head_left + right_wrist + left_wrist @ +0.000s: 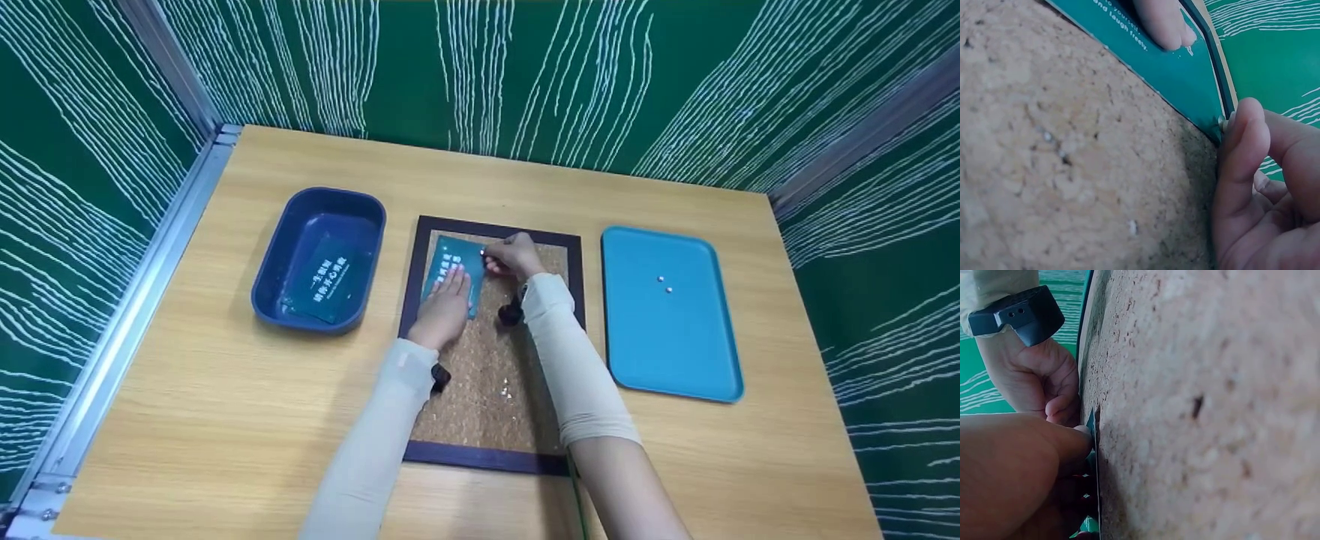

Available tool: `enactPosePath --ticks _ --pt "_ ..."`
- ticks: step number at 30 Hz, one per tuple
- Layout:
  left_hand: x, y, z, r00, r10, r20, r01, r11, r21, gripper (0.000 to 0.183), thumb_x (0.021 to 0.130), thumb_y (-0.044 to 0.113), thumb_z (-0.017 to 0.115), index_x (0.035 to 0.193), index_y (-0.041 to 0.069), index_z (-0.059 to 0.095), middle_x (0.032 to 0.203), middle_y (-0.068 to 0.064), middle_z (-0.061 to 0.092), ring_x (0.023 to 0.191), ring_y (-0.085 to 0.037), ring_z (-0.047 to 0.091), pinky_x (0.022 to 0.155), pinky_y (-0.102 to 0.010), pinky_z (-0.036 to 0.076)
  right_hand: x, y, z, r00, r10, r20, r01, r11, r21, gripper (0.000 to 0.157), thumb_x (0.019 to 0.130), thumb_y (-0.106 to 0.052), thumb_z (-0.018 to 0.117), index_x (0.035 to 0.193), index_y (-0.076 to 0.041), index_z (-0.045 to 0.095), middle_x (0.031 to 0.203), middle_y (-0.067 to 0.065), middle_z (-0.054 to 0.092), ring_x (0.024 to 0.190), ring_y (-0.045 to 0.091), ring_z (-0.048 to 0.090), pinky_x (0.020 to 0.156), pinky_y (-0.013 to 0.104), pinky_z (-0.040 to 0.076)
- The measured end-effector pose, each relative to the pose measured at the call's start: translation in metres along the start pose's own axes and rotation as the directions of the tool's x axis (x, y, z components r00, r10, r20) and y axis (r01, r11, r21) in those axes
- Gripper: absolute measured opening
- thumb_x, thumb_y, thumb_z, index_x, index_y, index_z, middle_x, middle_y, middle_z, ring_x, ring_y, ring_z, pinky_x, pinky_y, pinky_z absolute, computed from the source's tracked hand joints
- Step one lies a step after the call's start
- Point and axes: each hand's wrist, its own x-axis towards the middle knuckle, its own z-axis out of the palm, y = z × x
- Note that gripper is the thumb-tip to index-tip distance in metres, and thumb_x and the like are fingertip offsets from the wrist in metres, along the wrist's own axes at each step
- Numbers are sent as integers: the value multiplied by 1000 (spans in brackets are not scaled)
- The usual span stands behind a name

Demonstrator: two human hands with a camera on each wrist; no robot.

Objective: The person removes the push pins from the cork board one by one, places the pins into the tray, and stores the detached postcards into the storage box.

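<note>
A green card with white lettering (476, 262) lies on the cork board (480, 405), near its far edge. My left hand (444, 306) rests on the card with straight fingers, pressing it to the cork. At the card's far right corner, my right hand (514, 256) pinches a small push pin (1222, 122) between thumb and forefinger. In the right wrist view the pin is right at the card's corner, its point hidden, and fingers of the left hand (1165, 22) touch the card further along.
Left of the board stands a dark blue bin (264, 306) with a similar green card (330, 281) inside. On the right, a light blue tray (671, 345) carries two small pins (664, 284). Small shiny bits (506, 388) are on the near cork. Green walls surround the table.
</note>
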Motion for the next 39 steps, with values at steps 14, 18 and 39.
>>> enactPosePath --ticks 14,18,39 --pt "-1 0 1 1000 1 7 -1 1000 4 54 105 23 32 153 4 17 162 -9 7 150 -24 4 123 -40 9 3 3 -3 998 48 50 -51 997 59 10 89 -6 61 81 -2 65 58 1 61 46 7 57 46 16 50" --pt "1 0 0 1000 -2 19 2 1000 17 54 105 23 32 153 4 16 162 -9 7 150 -23 3 123 -39 9 4 4 -5 996 36 79 -43 995 95 11 89 -5 58 79 -2 61 55 -1 59 44 5 55 45 14 49" --pt "-1 0 1 1000 -4 14 3 1000 19 54 105 24 31 153 5 15 162 -9 5 150 -23 2 122 -40 7 -15 0 -17 994 -19 105 19 1000 -7 13 89 -13 62 81 -5 68 60 -1 59 47 7 52 46 17 44"
